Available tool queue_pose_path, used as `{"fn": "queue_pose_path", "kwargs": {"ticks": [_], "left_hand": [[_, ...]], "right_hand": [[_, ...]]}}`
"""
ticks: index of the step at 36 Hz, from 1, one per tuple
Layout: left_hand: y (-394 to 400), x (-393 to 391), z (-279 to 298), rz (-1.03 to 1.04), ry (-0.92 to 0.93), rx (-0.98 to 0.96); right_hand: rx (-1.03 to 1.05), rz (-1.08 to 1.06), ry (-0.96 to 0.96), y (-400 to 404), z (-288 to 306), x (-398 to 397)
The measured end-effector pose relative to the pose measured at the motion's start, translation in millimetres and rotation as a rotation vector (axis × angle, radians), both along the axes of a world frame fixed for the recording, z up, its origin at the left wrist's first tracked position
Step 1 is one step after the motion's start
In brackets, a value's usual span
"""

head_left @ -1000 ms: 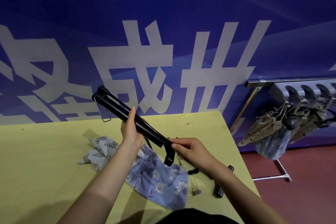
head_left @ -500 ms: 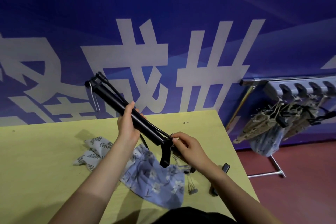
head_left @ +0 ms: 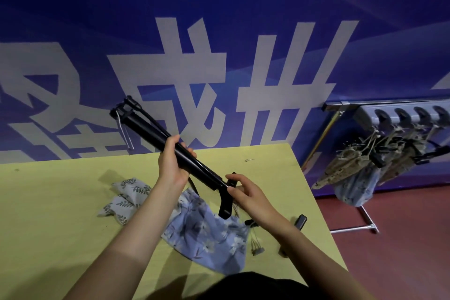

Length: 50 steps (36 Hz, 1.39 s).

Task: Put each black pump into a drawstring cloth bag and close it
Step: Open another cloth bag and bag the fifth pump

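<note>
While left hand (head_left: 171,163) grips black pump (head_left: 170,145), right hand (head_left: 246,194) pinches it

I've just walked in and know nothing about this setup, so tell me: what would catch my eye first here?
Probably the long black pump, held slantwise above the yellow table: the left hand grips its barrel and the right hand holds its handle end. Beneath lies a blue flowered cloth bag, with a grey leaf-print bag to its left. Behind rises a blue wall with huge pale characters.
</note>
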<state>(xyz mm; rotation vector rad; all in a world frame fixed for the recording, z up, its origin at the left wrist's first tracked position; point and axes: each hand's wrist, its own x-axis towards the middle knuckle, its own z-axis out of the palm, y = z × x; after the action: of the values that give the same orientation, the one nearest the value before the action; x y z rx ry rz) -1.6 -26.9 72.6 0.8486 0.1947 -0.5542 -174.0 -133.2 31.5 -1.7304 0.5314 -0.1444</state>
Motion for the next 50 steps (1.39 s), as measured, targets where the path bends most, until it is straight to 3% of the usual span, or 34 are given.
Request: {"fn": "queue_pose_path", "kwargs": {"ticks": [8, 13, 18, 22, 29, 32, 38, 45, 50], "left_hand": [[2.4, -0.5, 3.4, -0.038, 0.01, -0.014], [1.9, -0.4, 4.8, -0.044, -0.007, -0.004], [2.8, 0.6, 5.3, -0.014, 0.009, -0.036], [3.7, -0.9, 9.8, -0.02, 0.004, -0.051], [1.8, -3.8, 22.4, -0.06, -0.04, -0.14], [-0.6, -4.1, 28.0, -0.051, -0.054, -0.181], [-0.6, -3.8, 29.1, -0.062, -0.106, -0.168], [10.0, 2.4, 8.1, -0.066, -0.064, -0.095], [14.4, 5.9, -5.0, 0.023, -0.039, -0.06]], "right_hand": [[0.222, -0.006, -0.039, -4.6, 3.7, 3.9], [0.217, 0.011, -0.039, -3.9, -0.2, 4.1], [0.181, -0.117, -0.046, -0.8, 0.9, 5.3], [0.393, -0.215, 0.033, -3.2, 2.1, 6.2], [0.68, 0.107, 0.094, -7.8, 18.8, 4.5], [0.851, 0.141, 0.109, -7.5, 22.7, 7.4], [0.615, 0.184, 0.156, -13.7, 24.5, 18.3], [0.578, 0.012, 0.046, -15.8, 22.1, 24.6], [0.357, -0.039, 0.061, -15.8, 18.8, 17.0]]}}
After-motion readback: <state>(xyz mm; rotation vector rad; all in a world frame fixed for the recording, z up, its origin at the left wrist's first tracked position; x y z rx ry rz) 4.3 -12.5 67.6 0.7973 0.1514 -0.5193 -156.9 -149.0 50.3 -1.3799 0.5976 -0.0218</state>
